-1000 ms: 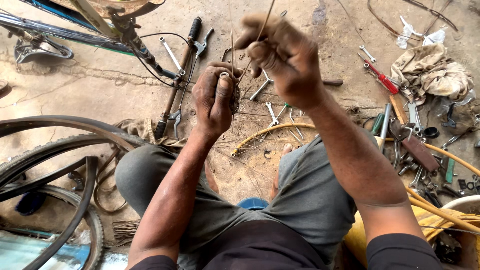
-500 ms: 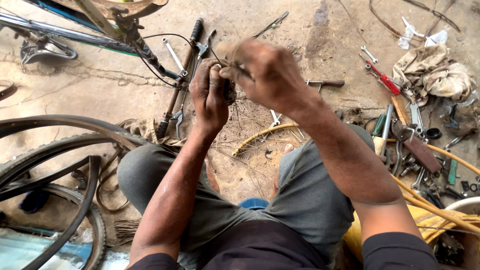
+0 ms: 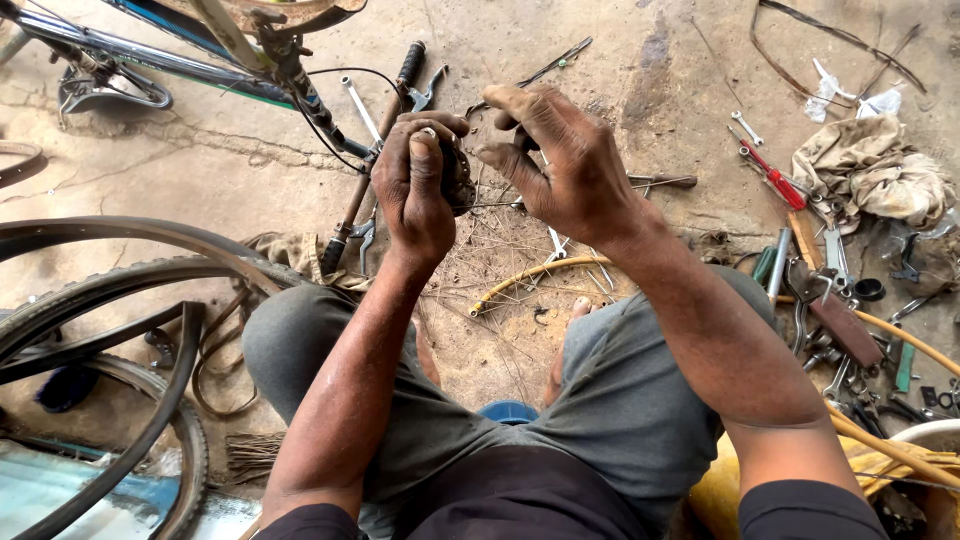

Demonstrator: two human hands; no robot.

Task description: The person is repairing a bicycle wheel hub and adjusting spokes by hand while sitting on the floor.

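I sit on the ground with my knees apart. My left hand (image 3: 418, 185) is closed around a small dark round metal part (image 3: 458, 178), a wheel hub, held at chest height. Thin spokes (image 3: 500, 204) stick out of it toward the right. My right hand (image 3: 560, 160) is just to the right of the hub, its fingers curled at the hub's edge and pinching a spoke end. A heap of loose spokes (image 3: 500, 250) lies on the ground below my hands, next to a yellow curved rim piece (image 3: 530, 275).
A bicycle frame (image 3: 200, 50) lies at the top left, tyres (image 3: 110, 300) at the left. A long-handled tool (image 3: 375, 160) and spanners (image 3: 360, 105) lie on the concrete ahead. At the right are a red screwdriver (image 3: 775, 180), rags (image 3: 875, 170) and several tools.
My right hand has come down from above the hub to its right side. The long spoke it held upright a second ago no longer sticks up. The left hand has stayed on the hub.
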